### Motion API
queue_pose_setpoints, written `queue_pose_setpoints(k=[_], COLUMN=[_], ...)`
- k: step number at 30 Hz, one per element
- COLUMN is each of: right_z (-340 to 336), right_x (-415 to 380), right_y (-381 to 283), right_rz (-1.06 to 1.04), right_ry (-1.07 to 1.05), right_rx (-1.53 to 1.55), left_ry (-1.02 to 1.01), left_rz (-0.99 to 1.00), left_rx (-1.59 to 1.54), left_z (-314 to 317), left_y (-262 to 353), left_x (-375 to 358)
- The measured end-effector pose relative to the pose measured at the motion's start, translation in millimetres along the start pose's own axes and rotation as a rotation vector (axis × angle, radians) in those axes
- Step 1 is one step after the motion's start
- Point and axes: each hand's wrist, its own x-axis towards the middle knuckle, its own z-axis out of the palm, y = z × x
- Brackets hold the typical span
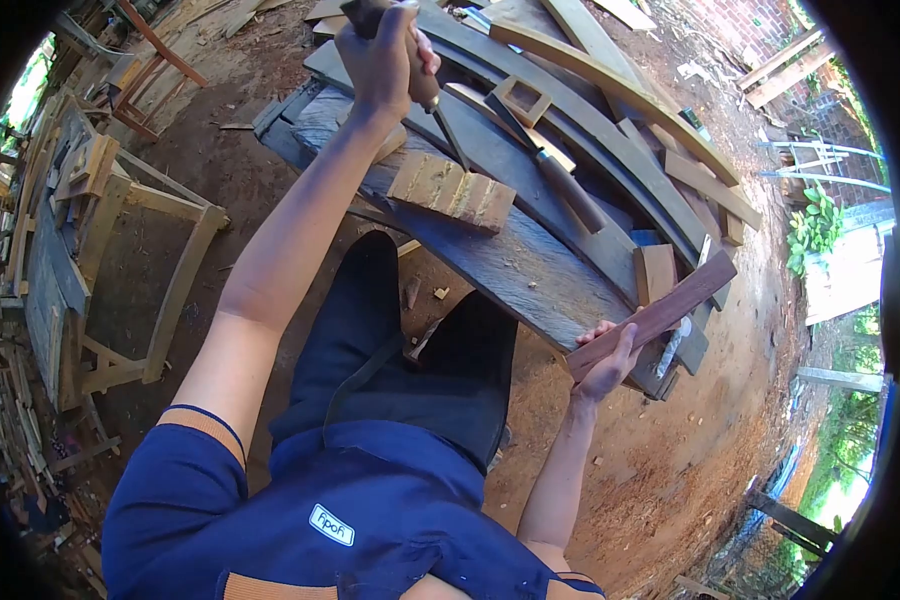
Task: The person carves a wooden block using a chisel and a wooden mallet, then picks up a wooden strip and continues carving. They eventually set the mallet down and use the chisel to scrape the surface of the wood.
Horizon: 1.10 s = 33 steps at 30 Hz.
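My left hand [380,65] is wrapped around the wooden handle of a chisel [450,138]. The chisel's narrow blade slants down to the far edge of a light wooden block [450,192], which lies on the near side of the worn bench [540,270] and has notches in its side. In my right hand [610,365], closed around its near end, a flat dark reddish wooden bar [660,308] points up and to the right. Beyond the block lies a second chisel [575,195] with a brown handle.
Long curved wooden pieces [630,95] are piled across the back of the bench. A small square wooden frame [523,102] sits among them. To the left stands a wooden frame structure [150,270], with a chair [150,75] behind it. Wood chips litter the dirt floor [660,470].
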Motion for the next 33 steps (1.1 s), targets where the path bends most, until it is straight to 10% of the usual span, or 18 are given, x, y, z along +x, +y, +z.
queue_pose_setpoints(k=[33], right_z=[0], right_x=[0], right_y=[0], right_rz=[0.003], right_ry=[0.012], right_rx=[-0.03], left_ry=[0.064], left_rz=[-0.069], left_rx=[-0.02], left_z=[-23], left_y=[-9], left_x=[8])
